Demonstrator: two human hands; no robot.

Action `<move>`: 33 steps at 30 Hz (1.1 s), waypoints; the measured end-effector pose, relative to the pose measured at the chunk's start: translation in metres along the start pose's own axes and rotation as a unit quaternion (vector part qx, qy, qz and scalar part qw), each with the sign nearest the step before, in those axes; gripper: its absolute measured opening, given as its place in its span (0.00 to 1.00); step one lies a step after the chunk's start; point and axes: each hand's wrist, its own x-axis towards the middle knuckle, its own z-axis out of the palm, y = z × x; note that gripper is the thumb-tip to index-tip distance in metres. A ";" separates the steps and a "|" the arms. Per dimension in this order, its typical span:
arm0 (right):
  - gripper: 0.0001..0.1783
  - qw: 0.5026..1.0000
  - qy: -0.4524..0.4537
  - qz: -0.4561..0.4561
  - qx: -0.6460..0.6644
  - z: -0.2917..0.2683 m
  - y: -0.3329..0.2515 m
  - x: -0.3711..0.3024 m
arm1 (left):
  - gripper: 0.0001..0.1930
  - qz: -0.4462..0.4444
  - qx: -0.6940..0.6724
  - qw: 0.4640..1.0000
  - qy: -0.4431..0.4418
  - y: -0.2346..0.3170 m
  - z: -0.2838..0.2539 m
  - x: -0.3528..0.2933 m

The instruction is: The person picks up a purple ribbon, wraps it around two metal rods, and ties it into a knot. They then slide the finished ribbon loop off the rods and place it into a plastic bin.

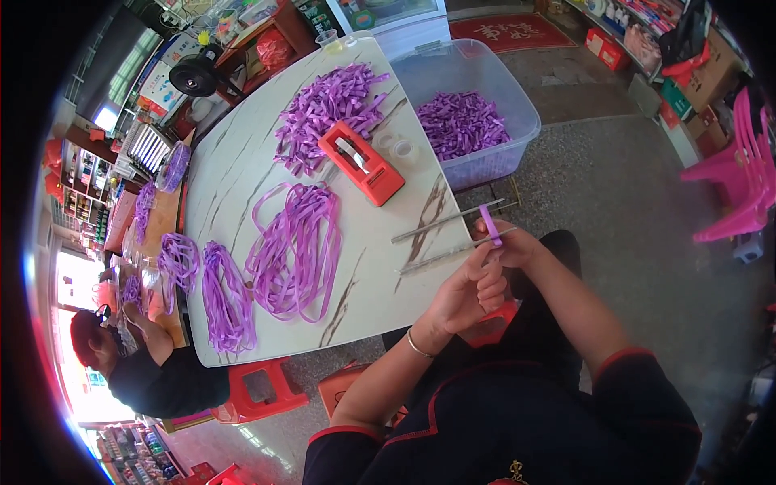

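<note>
Grey floor (614, 174), red mat (513, 31), red stool (259, 411), bright window (71, 279) at left

At the hands (470, 293) I see purple ribbon (488, 220) with a satiny sheen, and the slim rods (440, 222) right beside them look like dull grey metal. Left of the hands, the tabletop (380, 275) is smooth, glossy and marble-veined, carrying a tape dispenser (377, 179) of hard, shiny red plastic. Beyond them, the tub (489, 164) is smooth, translucent plastic above rough-looking, speckled floor (558, 174).
</note>
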 end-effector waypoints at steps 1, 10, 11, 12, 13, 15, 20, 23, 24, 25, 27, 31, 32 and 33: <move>0.07 1.000 0.001 -0.001 0.000 0.000 -0.002 -0.001 | 0.25 0.000 0.000 1.000 -0.002 0.000 0.000 0.000; 0.09 0.946 0.220 0.012 -0.239 0.042 -0.037 -0.022 | 0.25 -0.001 -0.014 1.000 -0.011 -0.001 -0.001 0.000; 0.11 0.946 0.204 0.030 -0.249 0.036 -0.046 -0.027 | 0.23 0.001 -0.012 1.000 -0.014 -0.001 0.000 0.000; 0.13 0.946 0.186 0.050 -0.259 0.035 -0.052 -0.029 | 0.23 0.001 -0.012 1.000 -0.014 -0.001 0.000 0.000; 0.13 0.946 0.186 0.049 -0.259 0.036 -0.056 -0.031 | 0.23 0.001 -0.012 1.000 -0.016 -0.001 -0.001 0.000; 0.16 0.965 0.176 0.077 -0.177 0.041 -0.064 -0.037 | 0.23 0.000 -0.012 1.000 -0.019 0.000 -0.001 0.000; 0.16 0.941 0.201 0.070 -0.263 0.048 -0.059 -0.038 | 0.23 0.003 -0.009 1.000 -0.020 0.000 -0.001 -0.001; 0.14 0.915 0.231 0.048 -0.328 0.047 -0.050 -0.035 | 0.24 0.004 -0.018 1.000 -0.015 -0.001 -0.002 -0.001; 0.13 0.914 0.238 0.039 -0.326 0.045 -0.048 -0.034 | 0.24 0.003 -0.018 1.000 -0.015 -0.001 -0.002 0.000; 0.13 0.914 0.239 0.038 -0.326 0.042 -0.046 -0.033 | 0.24 0.002 -0.014 1.000 -0.014 -0.001 -0.001 0.000; 0.10 0.933 0.223 0.032 -0.279 0.033 -0.041 -0.027 | 0.24 0.000 -0.009 1.000 -0.013 -0.001 -0.001 0.001; 0.08 0.963 0.200 0.059 -0.168 0.013 -0.022 -0.013 | 0.25 0.002 -0.005 1.000 -0.008 -0.001 -0.001 -0.001; 0.08 0.979 0.162 0.051 -0.109 0.006 -0.014 -0.009 | 0.26 0.003 -0.001 1.000 -0.004 -0.001 0.000 0.000; 0.08 0.990 0.122 0.044 -0.050 0.000 -0.006 -0.003 | 0.26 0.002 -0.001 1.000 -0.003 0.000 0.000 -0.001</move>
